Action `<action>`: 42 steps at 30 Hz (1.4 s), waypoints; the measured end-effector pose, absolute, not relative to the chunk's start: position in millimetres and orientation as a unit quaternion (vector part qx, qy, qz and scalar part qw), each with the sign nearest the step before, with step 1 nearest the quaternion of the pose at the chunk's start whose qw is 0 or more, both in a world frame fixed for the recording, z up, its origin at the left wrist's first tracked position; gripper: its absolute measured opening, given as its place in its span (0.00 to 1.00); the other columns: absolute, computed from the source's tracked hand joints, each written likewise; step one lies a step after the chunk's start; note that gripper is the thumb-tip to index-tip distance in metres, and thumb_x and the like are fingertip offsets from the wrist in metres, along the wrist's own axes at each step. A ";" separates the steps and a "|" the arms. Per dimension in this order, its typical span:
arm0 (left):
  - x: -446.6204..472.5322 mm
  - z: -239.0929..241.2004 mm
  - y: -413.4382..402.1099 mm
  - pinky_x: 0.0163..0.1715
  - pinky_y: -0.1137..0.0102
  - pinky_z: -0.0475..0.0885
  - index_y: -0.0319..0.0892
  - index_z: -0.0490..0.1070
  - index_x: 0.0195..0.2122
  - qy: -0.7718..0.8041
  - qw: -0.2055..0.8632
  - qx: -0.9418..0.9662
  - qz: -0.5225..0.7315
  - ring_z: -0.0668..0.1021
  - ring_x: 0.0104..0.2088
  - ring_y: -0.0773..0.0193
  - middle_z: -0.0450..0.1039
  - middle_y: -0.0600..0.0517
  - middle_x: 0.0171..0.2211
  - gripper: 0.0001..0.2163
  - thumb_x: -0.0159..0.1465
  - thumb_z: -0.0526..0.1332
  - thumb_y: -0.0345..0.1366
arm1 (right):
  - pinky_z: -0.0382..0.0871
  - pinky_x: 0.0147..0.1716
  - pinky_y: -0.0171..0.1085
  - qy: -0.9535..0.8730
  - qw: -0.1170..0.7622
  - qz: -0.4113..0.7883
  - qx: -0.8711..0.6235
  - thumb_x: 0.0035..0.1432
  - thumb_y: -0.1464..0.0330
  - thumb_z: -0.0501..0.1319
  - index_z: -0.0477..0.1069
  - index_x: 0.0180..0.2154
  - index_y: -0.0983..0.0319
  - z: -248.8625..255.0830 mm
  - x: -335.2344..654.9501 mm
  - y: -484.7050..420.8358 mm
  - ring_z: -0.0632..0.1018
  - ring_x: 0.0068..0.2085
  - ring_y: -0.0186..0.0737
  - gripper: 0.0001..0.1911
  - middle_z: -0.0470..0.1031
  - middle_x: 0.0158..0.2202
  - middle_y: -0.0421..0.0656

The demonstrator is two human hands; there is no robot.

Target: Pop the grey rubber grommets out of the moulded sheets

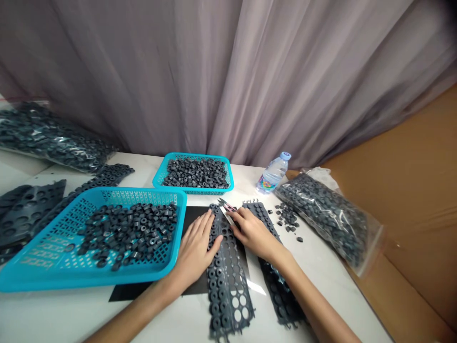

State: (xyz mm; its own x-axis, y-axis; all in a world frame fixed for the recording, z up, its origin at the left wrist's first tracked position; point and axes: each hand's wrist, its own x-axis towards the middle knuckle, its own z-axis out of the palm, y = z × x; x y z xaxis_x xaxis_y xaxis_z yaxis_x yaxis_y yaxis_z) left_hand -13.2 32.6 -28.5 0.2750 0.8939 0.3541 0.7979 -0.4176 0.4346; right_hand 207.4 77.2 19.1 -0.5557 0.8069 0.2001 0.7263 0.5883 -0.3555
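Note:
My left hand point(194, 243) lies flat, fingers stretched out, over the left edge of a black moulded rubber sheet point(235, 267). Small ring-shaped pieces fill the sheet's left rows, while its right rows show open round holes. Closed around a small pair of snips point(228, 206) with pinkish handles, my right hand point(253, 232) rests near the sheet's far end. The blades point away to the upper left; the grip is partly hidden by my fingers. A second black moulded sheet point(282, 290) lies under my right forearm.
A large blue basket point(89, 281) of loose black pieces stands left, a smaller blue basket point(159, 176) behind. A water bottle point(274, 174), loose pieces point(287, 216) and a filled plastic bag point(328, 214) are right. Another filled bag point(53, 136) and sheets point(32, 209) lie far left.

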 end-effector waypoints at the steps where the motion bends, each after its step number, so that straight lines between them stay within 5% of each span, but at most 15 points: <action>1: -14.2 -28.5 34.8 0.68 0.50 0.61 0.44 0.56 0.70 0.538 0.084 0.790 0.283 0.64 0.70 0.49 0.58 0.41 0.72 0.26 0.74 0.54 0.44 | 0.73 0.54 0.49 -0.876 0.163 0.115 -0.439 0.68 0.74 0.57 0.66 0.62 0.58 17.5 205.9 79.3 0.75 0.52 0.50 0.23 0.71 0.51 0.51; 6: -15.6 -28.3 41.5 0.67 0.51 0.63 0.44 0.58 0.69 0.546 0.091 0.779 0.295 0.65 0.70 0.50 0.59 0.42 0.72 0.23 0.75 0.53 0.43 | 0.72 0.54 0.48 -0.865 0.141 0.105 -0.470 0.60 0.80 0.57 0.63 0.65 0.59 13.4 204.5 85.0 0.73 0.54 0.50 0.32 0.68 0.54 0.51; 14: -17.0 -29.8 38.9 0.67 0.51 0.62 0.44 0.58 0.69 0.546 0.092 0.779 0.294 0.64 0.70 0.52 0.59 0.43 0.71 0.21 0.76 0.49 0.37 | 0.73 0.49 0.41 -0.819 0.201 0.113 -0.525 0.72 0.71 0.54 0.67 0.64 0.60 -1.5 197.8 96.8 0.78 0.45 0.45 0.22 0.71 0.46 0.49; 24: -17.0 -34.5 37.0 0.67 0.46 0.61 0.39 0.55 0.69 0.578 0.070 0.746 0.324 0.64 0.69 0.45 0.58 0.37 0.70 0.24 0.74 0.51 0.35 | 0.74 0.43 0.42 -0.805 0.236 0.144 -0.525 0.71 0.64 0.58 0.64 0.64 0.57 -4.0 195.8 88.9 0.79 0.42 0.46 0.22 0.72 0.48 0.48; 32: -18.7 -28.0 32.5 0.66 0.48 0.63 0.45 0.57 0.68 0.547 0.104 0.755 0.346 0.66 0.68 0.47 0.61 0.42 0.69 0.23 0.73 0.54 0.37 | 0.67 0.28 0.37 -0.764 0.211 0.285 -0.539 0.64 0.65 0.61 0.65 0.47 0.60 -0.3 205.0 79.0 0.75 0.28 0.42 0.11 0.74 0.28 0.39; 42: -14.2 -28.9 31.3 0.68 0.47 0.59 0.45 0.56 0.72 0.561 0.093 0.765 0.303 0.61 0.72 0.47 0.55 0.43 0.73 0.26 0.73 0.55 0.40 | 0.66 0.24 0.35 -0.744 0.202 0.339 -0.540 0.64 0.70 0.53 0.61 0.37 0.57 11.4 214.1 71.8 0.74 0.24 0.38 0.02 0.72 0.27 0.37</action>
